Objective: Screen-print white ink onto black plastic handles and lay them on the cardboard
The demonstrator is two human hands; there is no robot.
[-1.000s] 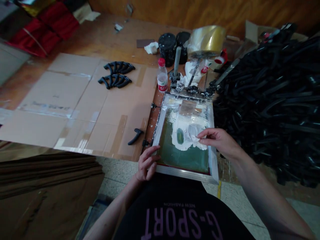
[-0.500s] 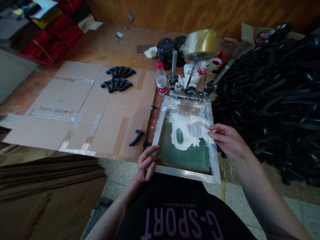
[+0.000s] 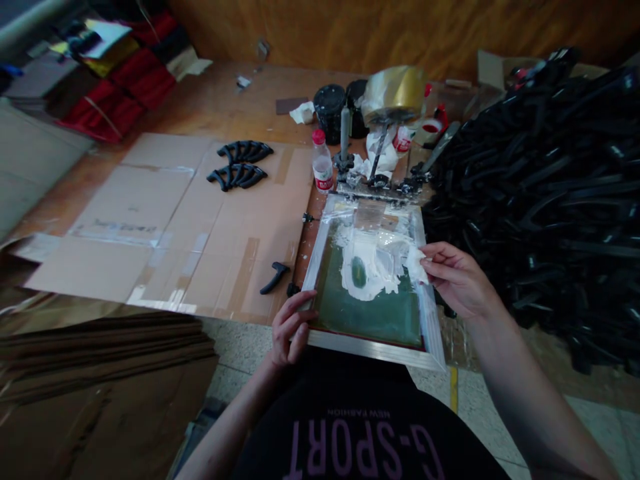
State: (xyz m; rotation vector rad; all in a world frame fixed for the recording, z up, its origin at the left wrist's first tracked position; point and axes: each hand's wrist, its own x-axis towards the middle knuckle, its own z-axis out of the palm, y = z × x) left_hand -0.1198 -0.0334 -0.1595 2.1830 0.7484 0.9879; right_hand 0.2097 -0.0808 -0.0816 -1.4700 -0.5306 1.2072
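A metal-framed printing screen (image 3: 373,349) with green mesh lies in front of me, smeared with white ink (image 3: 373,263). My left hand (image 3: 291,327) grips the frame's near left corner, fingers curled over its edge. My right hand (image 3: 456,279) sits at the frame's right side, fingers pinched on a small white ink-covered scraper (image 3: 417,264) whose edge rests by the ink.
A big heap of black plastic parts (image 3: 550,193) fills the right. Flattened cardboard (image 3: 165,220) covers the table to the left, with two fans of black parts (image 3: 240,163) and one loose part (image 3: 274,277). Behind the screen stand a water bottle (image 3: 322,162), black ink pots (image 3: 331,107) and a gold roll (image 3: 395,90).
My right hand drew the scraper from the middle of the ink patch to the screen's right edge. My left hand stayed on the corner. The view shifted slightly.
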